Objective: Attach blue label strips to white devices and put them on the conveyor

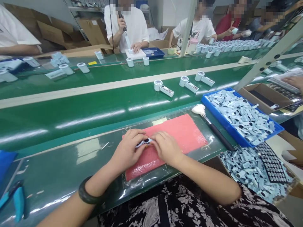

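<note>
Both my hands rest on a pink mat (182, 132) at the table's near edge. Together my left hand (129, 149) and my right hand (165, 147) pinch a small light-blue part (144, 142) with a black hole in it. My fingers hide most of that part. A dark bracelet (86, 194) circles my left wrist. A brush (213, 124) with a white head and black handle lies just right of the mat.
A blue tray (219, 118) of several light-blue parts sits at right, with more parts and a black grid tray (272, 162) below it. White devices (163, 88) ride the green conveyor (94, 107). Other people work across the belt. A cardboard box (265, 97) stands far right.
</note>
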Tool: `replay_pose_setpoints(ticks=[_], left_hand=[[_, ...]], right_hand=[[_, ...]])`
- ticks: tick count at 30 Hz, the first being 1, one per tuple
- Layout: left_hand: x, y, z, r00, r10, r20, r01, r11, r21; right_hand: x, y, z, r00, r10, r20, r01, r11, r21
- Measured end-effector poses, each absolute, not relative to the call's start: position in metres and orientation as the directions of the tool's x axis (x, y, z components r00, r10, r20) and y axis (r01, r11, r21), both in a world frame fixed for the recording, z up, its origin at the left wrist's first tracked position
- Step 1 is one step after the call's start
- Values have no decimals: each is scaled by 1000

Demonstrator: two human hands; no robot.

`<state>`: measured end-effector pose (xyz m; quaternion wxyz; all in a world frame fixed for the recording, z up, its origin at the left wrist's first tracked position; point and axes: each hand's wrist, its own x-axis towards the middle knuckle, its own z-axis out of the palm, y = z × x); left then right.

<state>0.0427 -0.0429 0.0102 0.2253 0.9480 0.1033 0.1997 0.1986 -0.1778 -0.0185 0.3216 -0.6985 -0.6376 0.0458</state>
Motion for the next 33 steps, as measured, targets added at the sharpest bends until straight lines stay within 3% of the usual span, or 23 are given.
replay_pose_setpoints(ticks=[3, 9, 16, 21, 24, 28, 33], left_hand=[[43, -42, 10, 895, 315, 318, 121, -854, 506], [41, -45, 7, 876, 364, 315, 137, -816, 562], [43, -53, 5, 842, 349, 410, 122, -866, 485], [37, -61, 3, 799, 303, 519, 79, -909, 410], [30, -66, 3, 798, 242, 552, 42, -936, 349], [21, -73, 7, 882, 193, 430, 24, -930, 367], [18, -83, 6, 907, 245, 343, 137, -941, 310]], right_hand=[[201, -176, -20, 223, 912, 345, 802, 30, -597], [208, -178, -25, 166, 858, 487, 701, 244, -670], [209, -179, -23, 166, 880, 445, 679, 225, -699], [218, -189, -7, 96, 959, 267, 567, 168, -806], [219, -200, 3, 93, 985, 148, 621, 59, -782], [215, -209, 9, 59, 997, 44, 725, -12, -689], [206, -208, 6, 105, 994, 35, 722, -51, -690]])
